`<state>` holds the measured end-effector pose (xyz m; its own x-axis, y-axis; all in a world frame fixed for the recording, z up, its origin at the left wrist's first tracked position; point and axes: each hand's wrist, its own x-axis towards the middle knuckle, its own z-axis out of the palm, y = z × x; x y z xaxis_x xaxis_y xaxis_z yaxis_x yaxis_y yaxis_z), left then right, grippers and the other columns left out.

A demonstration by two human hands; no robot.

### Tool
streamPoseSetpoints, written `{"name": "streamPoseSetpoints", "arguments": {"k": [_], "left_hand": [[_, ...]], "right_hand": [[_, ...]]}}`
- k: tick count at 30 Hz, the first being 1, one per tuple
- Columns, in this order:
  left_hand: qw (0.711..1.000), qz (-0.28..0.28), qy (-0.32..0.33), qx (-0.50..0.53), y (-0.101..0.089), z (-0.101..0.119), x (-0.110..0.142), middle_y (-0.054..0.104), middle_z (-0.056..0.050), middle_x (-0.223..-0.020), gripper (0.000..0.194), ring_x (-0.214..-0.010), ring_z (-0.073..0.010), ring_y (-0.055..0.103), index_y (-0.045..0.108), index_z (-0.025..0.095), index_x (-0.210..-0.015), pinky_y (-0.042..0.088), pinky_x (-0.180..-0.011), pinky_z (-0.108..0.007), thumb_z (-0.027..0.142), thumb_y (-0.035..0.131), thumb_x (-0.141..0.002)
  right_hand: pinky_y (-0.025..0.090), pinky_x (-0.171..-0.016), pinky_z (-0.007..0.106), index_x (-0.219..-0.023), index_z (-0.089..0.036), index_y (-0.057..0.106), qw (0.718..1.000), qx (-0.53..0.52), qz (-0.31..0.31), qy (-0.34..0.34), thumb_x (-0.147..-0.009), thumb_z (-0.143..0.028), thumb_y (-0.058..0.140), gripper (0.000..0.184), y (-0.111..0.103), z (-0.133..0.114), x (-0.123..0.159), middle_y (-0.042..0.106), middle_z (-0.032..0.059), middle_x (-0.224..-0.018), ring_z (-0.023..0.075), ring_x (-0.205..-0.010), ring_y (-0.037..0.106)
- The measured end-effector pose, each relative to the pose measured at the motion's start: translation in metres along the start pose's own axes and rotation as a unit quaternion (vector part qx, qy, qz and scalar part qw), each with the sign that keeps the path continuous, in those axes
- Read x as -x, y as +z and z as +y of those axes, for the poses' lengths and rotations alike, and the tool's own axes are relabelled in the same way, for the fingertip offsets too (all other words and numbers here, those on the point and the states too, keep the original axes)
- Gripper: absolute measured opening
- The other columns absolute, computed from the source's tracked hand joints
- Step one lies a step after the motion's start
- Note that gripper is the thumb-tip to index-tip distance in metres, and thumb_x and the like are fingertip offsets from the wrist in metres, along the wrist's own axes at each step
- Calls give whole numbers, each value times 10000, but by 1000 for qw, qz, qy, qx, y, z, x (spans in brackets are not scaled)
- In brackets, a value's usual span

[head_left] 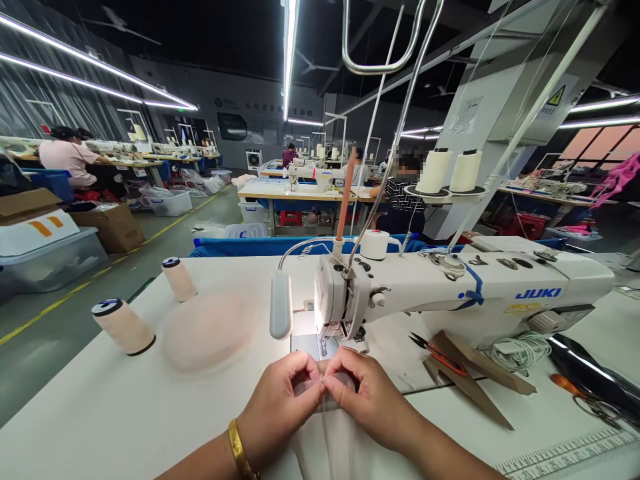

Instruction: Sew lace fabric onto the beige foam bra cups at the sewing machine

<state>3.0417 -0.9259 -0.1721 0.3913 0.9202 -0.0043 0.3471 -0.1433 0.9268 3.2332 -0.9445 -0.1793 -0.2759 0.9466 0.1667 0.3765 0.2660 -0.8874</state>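
Observation:
My left hand (286,400) and my right hand (367,395) meet just in front of the needle area, each pinching a thin, sheer pale fabric (327,433). The fingertips nearly touch, and the fabric hangs down between my wrists toward the table's front. Right behind the fingers is the presser foot (324,345) of a white JUKI sewing machine (400,293). A small lamp (281,305) on a bent neck shines beside the needle. Where the fabric edge lies between the fingertips is too small to make out.
Two peach thread cones (126,328) stand at the left, near a flat sheer beige piece (207,330). Red-handled thread snips (440,355) lie on brown card (470,380) at right. A clear ruler (570,457) and a coiled white cable (520,350) are there too. Other people sit at machines beyond.

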Motion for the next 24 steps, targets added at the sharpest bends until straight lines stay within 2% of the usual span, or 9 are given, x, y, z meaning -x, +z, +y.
{"name": "streamPoseSetpoints", "arguments": {"k": [3, 6, 10, 15, 18, 24], "left_hand": [[999, 4, -24, 21, 2, 0, -1, 489, 39, -638, 272, -601, -133, 399, 488, 215, -717, 328, -550, -252, 416, 667, -758], [998, -6, -40, 53, 4, 0, -1, 445, 69, -628, 220, -566, -114, 361, 525, 214, -790, 310, -527, -240, 367, 674, -738], [994, -37, -39, 98, 4, 0, -2, 502, 48, -680, 269, -617, -125, 415, 619, 181, -914, 346, -557, -239, 388, 685, -756], [995, -37, -51, 79, 3, 0, -2, 481, 42, -653, 284, -616, -127, 414, 579, 190, -752, 332, -542, -233, 431, 727, -740], [995, -27, -52, 80, 3, 0, -2, 488, 44, -642, 319, -598, -125, 419, 564, 193, -729, 342, -531, -230, 453, 748, -734], [993, -41, -73, 83, 0, 0, -1, 618, -4, -696, 415, -583, -153, 501, 727, 166, -857, 406, -518, -254, 573, 716, -776]], "right_hand": [[349, -627, 267, -787, -223, 584, 1000, 5, 6, 3, -888, -296, 599, 125, 1, 0, 0, 599, -23, -730, 160, -691, 517], [349, -625, 268, -769, -225, 569, 1000, 10, 7, 14, -868, -272, 590, 112, 2, 1, 0, 604, -24, -735, 161, -692, 513], [355, -636, 272, -766, -226, 566, 1000, 20, 14, 12, -857, -252, 587, 97, 4, 2, 0, 605, -24, -740, 166, -710, 525], [386, -667, 277, -773, -225, 562, 1000, 12, 14, 10, -852, -252, 573, 84, 5, 3, 0, 637, -17, -762, 171, -730, 548], [386, -664, 279, -780, -225, 556, 1000, 14, 13, 13, -844, -257, 564, 72, 5, 4, 0, 635, -17, -762, 172, -729, 547], [362, -664, 284, -808, -225, 562, 1000, 17, 6, 5, -906, -347, 569, 157, 1, 2, 1, 624, -16, -775, 169, -729, 526]]}}
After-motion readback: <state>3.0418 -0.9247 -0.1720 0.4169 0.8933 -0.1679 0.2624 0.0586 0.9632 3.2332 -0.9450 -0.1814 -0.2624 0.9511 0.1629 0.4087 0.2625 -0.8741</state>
